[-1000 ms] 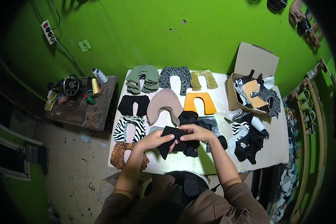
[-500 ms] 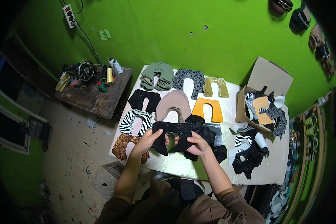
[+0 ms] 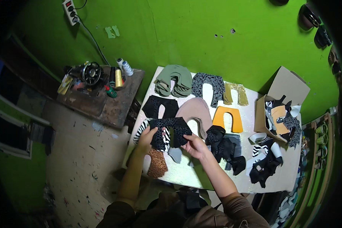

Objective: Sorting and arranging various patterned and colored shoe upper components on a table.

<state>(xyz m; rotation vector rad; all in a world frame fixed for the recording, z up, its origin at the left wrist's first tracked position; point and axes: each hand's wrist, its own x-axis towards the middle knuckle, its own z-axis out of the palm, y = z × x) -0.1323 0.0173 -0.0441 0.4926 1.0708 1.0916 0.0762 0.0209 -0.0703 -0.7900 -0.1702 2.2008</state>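
Note:
Between my hands hangs a black U-shaped piece with a leopard-like pattern (image 3: 181,131), its open end toward me. My left hand (image 3: 146,141) is closed on its left leg, and my right hand (image 3: 195,146) pinches the right leg. Partly under it lies a zebra-striped stack (image 3: 139,133); stripes also show through the gap in the held piece. Nearer me, beside my left hand, is a brown leopard-print stack (image 3: 158,163). Farther off are a plain black stack (image 3: 152,105) and a dusty-pink stack (image 3: 197,108). Right of my right hand sits a loose heap of black pieces (image 3: 225,148).
Olive-green (image 3: 174,76), grey-patterned (image 3: 209,81), gold (image 3: 228,91) and orange U-shaped pieces (image 3: 227,111) line the white table's far side. An open cardboard box of scraps (image 3: 263,116) stands right, with loose offcuts (image 3: 264,167) before it. A sewing machine (image 3: 90,74) occupies a wooden table at left.
My hands have carried the black piece left, from beside the black heap to over the zebra-striped stack. It now lies flatter and wider open. The whole view has shifted somewhat.

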